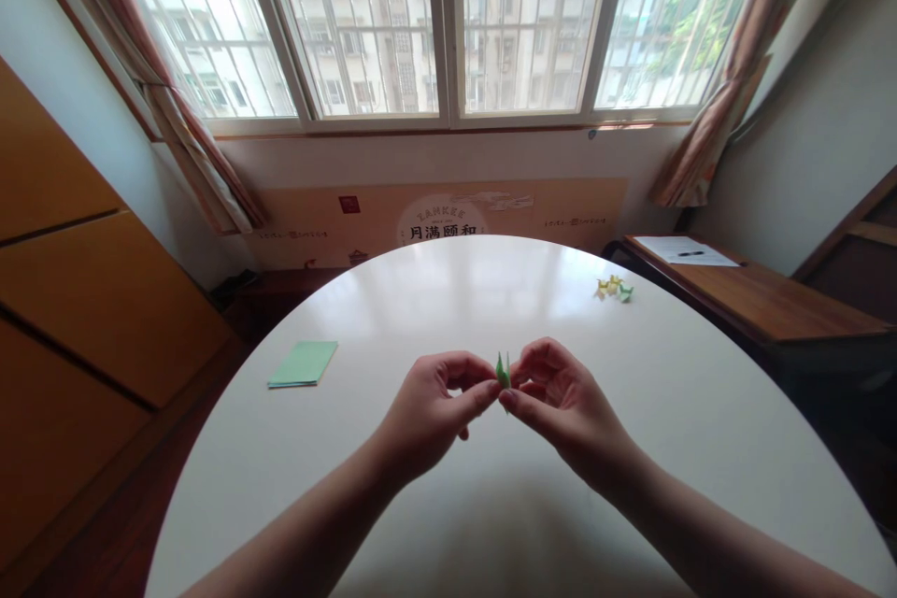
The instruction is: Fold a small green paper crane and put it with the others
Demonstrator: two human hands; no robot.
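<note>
Between my two hands, above the middle of the white table, is a small folded piece of green paper with two thin points standing up. My left hand pinches its left side between thumb and fingers. From the right, my right hand pinches it too, thumb tip at its lower part and fingers curled. The fingertips hide part of the paper's lower half.
A stack of green paper sheets lies at the table's left. Several small folded yellow and green paper figures sit at the back right. Beyond them, a wooden desk holds a white sheet with a dark pen.
</note>
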